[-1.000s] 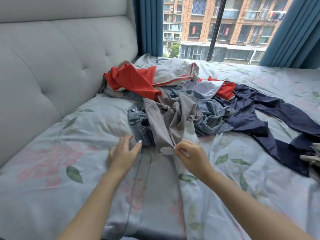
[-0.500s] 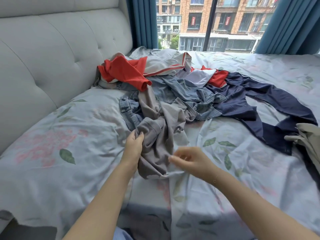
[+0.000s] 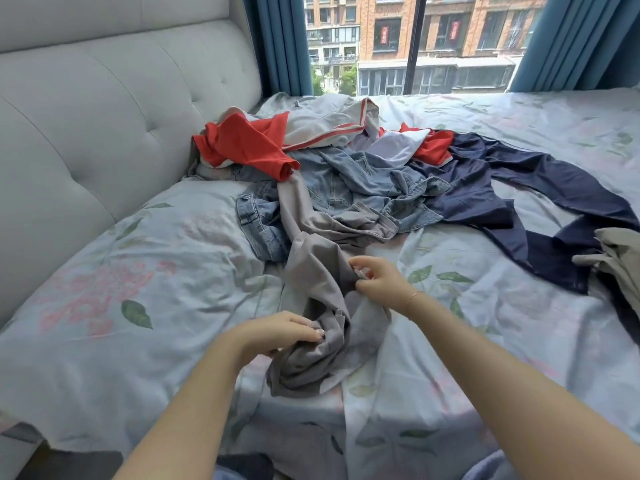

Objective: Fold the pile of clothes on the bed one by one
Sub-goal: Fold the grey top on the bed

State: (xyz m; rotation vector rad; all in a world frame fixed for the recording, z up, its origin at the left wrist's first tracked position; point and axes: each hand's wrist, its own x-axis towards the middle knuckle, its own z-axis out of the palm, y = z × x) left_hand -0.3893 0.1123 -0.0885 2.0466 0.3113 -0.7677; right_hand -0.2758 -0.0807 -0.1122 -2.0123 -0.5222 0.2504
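**Grey garment drawn out of pile toward bed edge**

Since the prior frame, the grey garment [image 3: 318,292] had slid nearer. Left hand [image 3: 273,336] gripped its bunched lower folds; right hand [image 3: 375,280] pinched an upper edge. Its far end ran under the pile [image 3: 346,174], hidden. Soft, creased fabric on the floral sheet [image 3: 138,271]. Khaki cloth [image 3: 620,258] was cut off at the frame's right edge.

Grey garment [image 3: 322,268]: soft matt woven cloth, creased. Faded blue denim garments [image 3: 349,188]: coarse, stitched seams. Navy trousers [image 3: 485,202]: smooth cloth, faint sheen. Orange-red top [image 3: 249,143]: matt knit. Pale blue floral bed sheet [image 3: 138,271]: thin printed cotton-like cloth, wrinkled. Light grey tufted headboard [image 3: 104,109]: smooth matt upholstery.
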